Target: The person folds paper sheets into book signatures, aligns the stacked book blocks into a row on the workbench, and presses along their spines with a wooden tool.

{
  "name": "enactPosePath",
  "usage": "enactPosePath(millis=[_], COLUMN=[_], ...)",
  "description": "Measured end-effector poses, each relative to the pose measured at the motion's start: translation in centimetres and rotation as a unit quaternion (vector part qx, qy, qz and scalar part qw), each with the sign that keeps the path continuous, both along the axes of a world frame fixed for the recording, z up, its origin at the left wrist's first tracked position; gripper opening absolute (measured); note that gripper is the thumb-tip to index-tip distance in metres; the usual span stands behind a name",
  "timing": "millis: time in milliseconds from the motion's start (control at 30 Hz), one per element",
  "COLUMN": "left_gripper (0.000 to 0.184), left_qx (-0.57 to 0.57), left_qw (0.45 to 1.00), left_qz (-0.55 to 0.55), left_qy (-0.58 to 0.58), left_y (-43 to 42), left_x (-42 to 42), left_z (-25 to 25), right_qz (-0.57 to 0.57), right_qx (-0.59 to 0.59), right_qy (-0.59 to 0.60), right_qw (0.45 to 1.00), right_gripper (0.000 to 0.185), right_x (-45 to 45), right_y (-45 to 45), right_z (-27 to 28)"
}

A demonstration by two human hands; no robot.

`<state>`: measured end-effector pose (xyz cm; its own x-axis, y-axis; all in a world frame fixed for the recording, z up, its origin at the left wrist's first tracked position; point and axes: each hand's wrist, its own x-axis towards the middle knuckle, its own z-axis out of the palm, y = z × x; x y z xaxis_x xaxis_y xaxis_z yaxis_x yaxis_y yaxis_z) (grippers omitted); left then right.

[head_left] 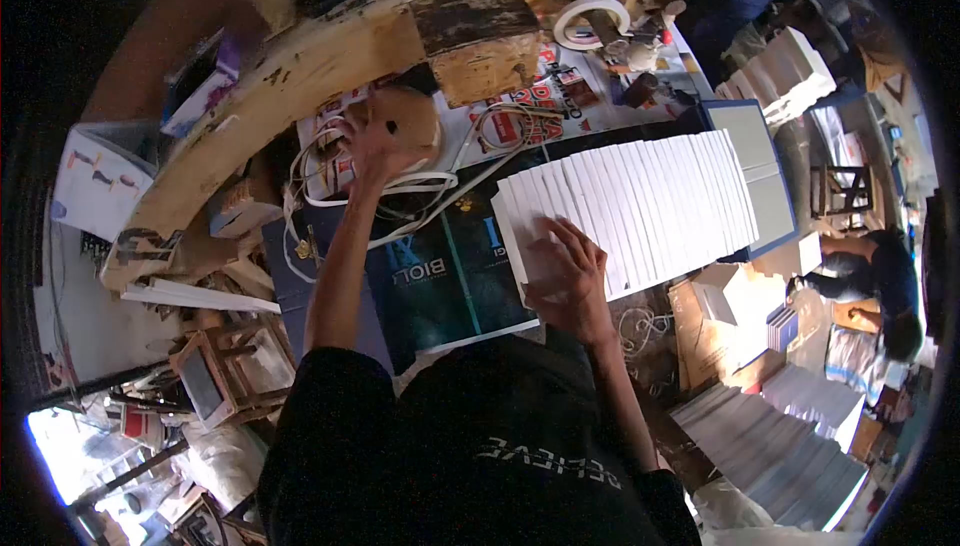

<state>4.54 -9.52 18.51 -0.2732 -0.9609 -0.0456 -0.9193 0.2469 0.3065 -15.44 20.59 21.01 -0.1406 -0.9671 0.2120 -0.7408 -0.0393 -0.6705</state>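
Note:
A long row of white book blocks (640, 206) stands side by side on the bench in the head view. My right hand (570, 276) lies against the near left end of this row, fingers apart and slightly blurred. My left hand (378, 146) reaches up the bench with fingers spread, beside a rounded brown object (412, 118) whose kind I cannot make out. A pale cord or strap (425, 184) loops around near that hand. Below lie dark green printed covers (430, 276) with light blue lettering, seen upside down.
A wooden block (485, 66) and a white tape roll (592, 23) sit at the back. Grey-and-blue covers (745, 166) lie past the row's right end. Large paper stacks (770, 436) stand at lower right. Another person (870, 281) is at far right.

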Motion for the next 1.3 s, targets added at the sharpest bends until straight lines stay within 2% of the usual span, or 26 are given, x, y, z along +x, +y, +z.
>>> enactPosePath(millis=[33, 67, 133, 167, 200, 267, 300, 367, 400, 467, 500, 600, 667, 767, 833, 867, 900, 967, 1000, 1033, 1100, 1167, 1233, 1267, 1300], left_gripper=[0.149, 0.149, 0.142, 0.139, 0.139, 0.137, 0.137, 0.131, 0.131, 0.131, 0.129, 0.133, 0.131, 0.129, 0.111, 0.093, 0.075, 0.048, 0.038, 0.028, 0.025, 0.022, 0.018, 0.017, 0.015], left_qx=[-0.059, -0.06, -0.253, -0.346, -0.346, -0.369, -0.366, -0.236, -0.234, -0.059, -0.016, 0.021, -0.026, 0.009, 0.001, -0.005, -0.001, -0.04, -0.058, -0.074, -0.066, -0.015, 0.043, 0.076, 0.106], left_qw=[0.996, 0.996, 0.959, 0.921, 0.921, 0.901, 0.901, 0.94, 0.94, 0.965, 0.959, 0.941, 0.936, 0.931, 0.932, 0.931, 0.921, 0.915, 0.889, 0.859, 0.787, 0.72, 0.662, 0.637, 0.612], left_qz=[0.055, 0.044, -0.037, -0.07, -0.075, -0.155, -0.159, -0.128, -0.128, -0.251, -0.281, -0.335, -0.342, -0.356, -0.358, -0.339, -0.324, -0.277, -0.307, -0.339, -0.404, -0.448, -0.478, -0.489, -0.497], left_qy=[0.044, 0.046, 0.123, 0.162, 0.163, 0.169, 0.17, 0.213, 0.213, 0.051, 0.033, 0.05, 0.081, 0.076, 0.06, 0.136, 0.216, 0.29, 0.335, 0.377, 0.462, 0.53, 0.575, 0.591, 0.606], left_y=[0.9, 1.5, 3.9, 5.3, 7.1, 10.9, 12.3, 14.6, 15.5, 17.1, 17.4, 17.5, 17.2, 17.0, 16.8, 16.6, 17.2, 19.8, 21.6, 23.5, 26.4, 29.9, 33.3, 35.2, 37.0], left_x=[-0.4, -0.7, 0.3, 1.0, 1.5, 2.5, 3.6, 5.7, 6.3, 6.6, 5.3, 3.6, 1.6, -0.1, -0.1, -0.1, -1.2, -4.2, -6.3, -8.3, -12.0, -15.6, -19.8, -22.0, -24.2], left_z=[0.0, 0.1, 0.0, 0.0, 0.9, 3.2, 3.2, 3.2, 3.7, 6.0, 7.3, 1.4, -2.0, 4.9, 7.7, 8.9, 9.9, 12.8, 14.9, 17.0, 20.0, 21.8, 22.8, 23.1, 23.2], right_qz=[-0.009, -0.014, -0.032, -0.034, -0.033, -0.036, -0.034, -0.031, -0.028, -0.022, -0.02, -0.006, -0.006, -0.031, -0.118, -0.167, -0.22, -0.246, -0.29, -0.298, -0.281, -0.275, -0.293, -0.315, -0.355], right_qx=[0.001, -0.003, 0.001, 0.004, 0.005, 0.007, 0.009, 0.016, 0.022, 0.033, 0.036, 0.055, 0.07, 0.038, 0.029, -0.021, -0.055, -0.104, -0.059, -0.066, 0.022, 0.079, 0.094, 0.083, 0.143], right_qy=[0.001, 0.006, 0.005, -0.002, -0.009, -0.017, -0.018, -0.019, -0.02, -0.022, -0.023, -0.016, -0.01, -0.056, -0.12, -0.11, -0.168, -0.16, -0.195, -0.202, -0.226, -0.215, -0.148, -0.145, -0.169], right_qw=[1.0, 1.0, 0.999, 0.999, 0.999, 0.999, 0.999, 0.999, 0.999, 0.999, 0.999, 0.998, 0.997, 0.997, 0.985, 0.98, 0.959, 0.95, 0.935, 0.931, 0.933, 0.934, 0.94, 0.934, 0.908], right_gripper=[0.056, 0.056, 0.057, 0.055, 0.054, 0.053, 0.052, 0.052, 0.053, 0.054, 0.056, 0.058, 0.059, 0.053, 0.044, 0.036, 0.023, 0.013, 0.014, 0.014, 0.016, 0.014, 0.012, 0.012, 0.013], right_x=[0.1, 0.3, 0.6, 0.5, 0.4, 0.3, 0.3, 0.2, 0.2, 0.3, 0.2, -0.1, -0.1, -0.2, -0.3, -0.4, -0.6, -2.3, -2.8, -3.6, -6.4, -9.0, -11.1, -12.0, -13.3], right_y=[0.1, -0.2, 0.0, 0.0, -0.2, -0.5, -0.4, -0.3, -0.3, -0.4, -0.4, -0.4, 0.0, 2.1, 5.1, 6.6, 8.4, 11.9, 13.3, 14.0, 16.1, 19.9, 24.1, 26.5, 29.2], right_z=[0.1, 0.1, 0.0, 0.0, 0.0, 0.0, 0.1, 0.2, 0.3, 0.5, 0.7, 1.2, 2.0, 4.4, 5.9, 5.6, 4.4, 1.2, 0.5, -1.2, -4.7, -10.8, -14.2, -15.9, -17.8])
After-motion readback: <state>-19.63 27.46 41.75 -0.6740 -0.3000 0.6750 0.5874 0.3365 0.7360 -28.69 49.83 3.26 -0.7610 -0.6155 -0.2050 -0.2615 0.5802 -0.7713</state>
